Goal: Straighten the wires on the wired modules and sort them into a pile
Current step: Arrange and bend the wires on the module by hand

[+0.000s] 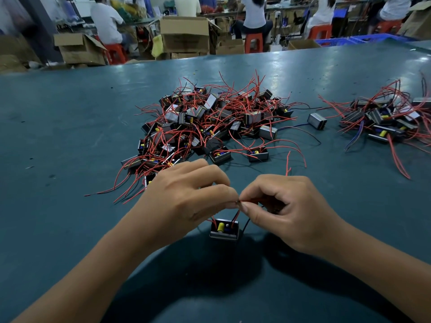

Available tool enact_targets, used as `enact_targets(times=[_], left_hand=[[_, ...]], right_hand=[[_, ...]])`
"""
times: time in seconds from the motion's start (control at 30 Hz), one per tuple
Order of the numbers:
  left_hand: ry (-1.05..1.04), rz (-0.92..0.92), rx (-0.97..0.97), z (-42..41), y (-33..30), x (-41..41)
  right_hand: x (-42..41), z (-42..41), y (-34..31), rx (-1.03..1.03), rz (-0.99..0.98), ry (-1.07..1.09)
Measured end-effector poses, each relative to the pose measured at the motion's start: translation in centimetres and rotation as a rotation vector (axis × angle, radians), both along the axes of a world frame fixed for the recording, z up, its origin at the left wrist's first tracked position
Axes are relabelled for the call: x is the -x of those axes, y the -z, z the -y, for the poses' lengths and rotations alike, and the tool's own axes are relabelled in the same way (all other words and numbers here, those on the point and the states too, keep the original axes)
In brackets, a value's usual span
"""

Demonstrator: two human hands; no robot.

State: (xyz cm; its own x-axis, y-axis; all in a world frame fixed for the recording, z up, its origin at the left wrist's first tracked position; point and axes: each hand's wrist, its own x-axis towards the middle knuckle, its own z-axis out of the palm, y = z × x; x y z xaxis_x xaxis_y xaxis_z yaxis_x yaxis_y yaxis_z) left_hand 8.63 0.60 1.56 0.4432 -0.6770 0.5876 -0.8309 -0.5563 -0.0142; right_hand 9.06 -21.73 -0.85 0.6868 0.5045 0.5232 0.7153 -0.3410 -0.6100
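Nearest to us, a small black box-shaped plastic module [224, 229] with a yellow cylindrical part inside stands on the dull teal counter [70, 141], its open top facing up. Thin red wires [236, 216] rise from it to our hands, and a thin black wire curves off the module's right side. The module sits just below the point where our hands meet, apart from both palms.

Our left hand [186, 197] is curled, its fingertips pinching the red wires directly above the module. Our right hand [286, 206] is curled too, thumb and forefinger pinching the same red wires at the spot where the two hands touch; a short length of red wire runs on under its fingers.

Beyond the module, past the knuckles of our left hand, lies a big tangled heap of like modules [210, 122], glossy dark boxes with yellow and blue parts and springy red wires sticking out every way. Farther right of the module, one grey-sided single module [317, 121] lies alone with a blue-black wire. Far right of the module is a second, smaller pile of modules [384, 122], its red wires lying more to one side.

Far beyond the module, past the counter's edge, stand brown cardboard boxes [184, 33] and red plastic stools [253, 41] with people seated on them.
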Motion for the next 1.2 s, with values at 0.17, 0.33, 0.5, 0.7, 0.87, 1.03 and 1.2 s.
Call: enact_targets(times=[0.17, 0.33, 0.5, 0.7, 0.87, 1.03, 1.2], left_hand=[[-0.031, -0.210, 0.105, 0.8, 0.4, 0.4], [-0.071, -0.442, 0.220, 1.3, 0.5, 0.8], [-0.180, -0.785, 0.483, 2.2, 0.6, 1.4], [-0.232, -0.950, 0.656, 2.4, 0.7, 1.3], [-0.207, -0.677, 0.472, 1.6, 0.1, 1.8], [-0.184, -0.483, 0.324, 1.6, -0.1, 2.0], [-0.202, -0.223, 0.222, 1.4, 0.1, 1.7]], right_hand=[[0.1, 0.0, 0.0, 0.017, 0.046, 0.019], [0.1, -0.1, 0.2, 0.002, 0.079, 0.052], [0.2, -0.3, 0.5, -0.019, 0.113, 0.076], [0.3, -0.4, 0.6, -0.033, 0.089, 0.080], [0.0, -0.3, 0.5, -0.082, -0.007, 0.112], [-0.2, -0.3, 0.5, -0.103, -0.048, 0.127], [-0.3, -0.4, 0.7, -0.110, -0.064, 0.129]])
